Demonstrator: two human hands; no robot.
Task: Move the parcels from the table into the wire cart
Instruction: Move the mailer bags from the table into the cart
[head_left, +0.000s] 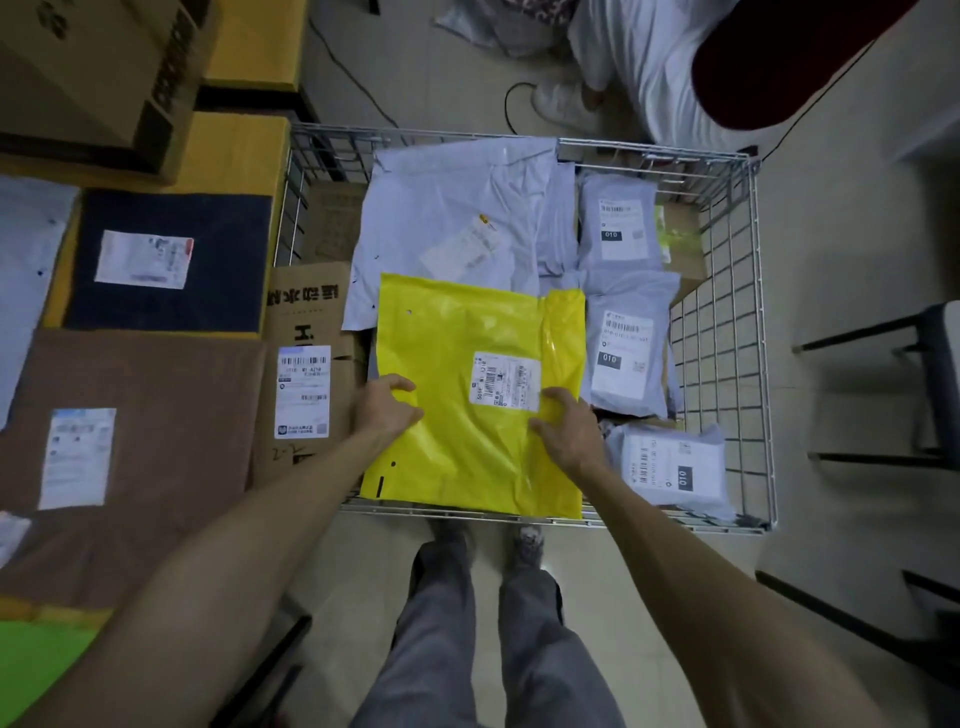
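Note:
A yellow plastic parcel (467, 332) with a white label lies in the wire cart (748, 332), on top of other parcels. My left hand (387, 408) rests on its left edge with the fingers loosely curved. My right hand (569, 428) lies on its right part, beside the label, fingers spread. Under and behind it sits a large white mailer (452, 208). Small white mailers (621, 228) fill the cart's right side. A cardboard box (306, 364) stands at the cart's left wall. On the table at the left lie a brown parcel (156, 415) and a dark blue parcel (208, 228).
Cardboard boxes (93, 67) stack up at the far left. Another person's legs and white shoe (561, 104) are beyond the cart, with a black cable on the floor. A dark metal rack (909, 395) stands to the right. A green parcel (36, 670) lies at the table's near corner.

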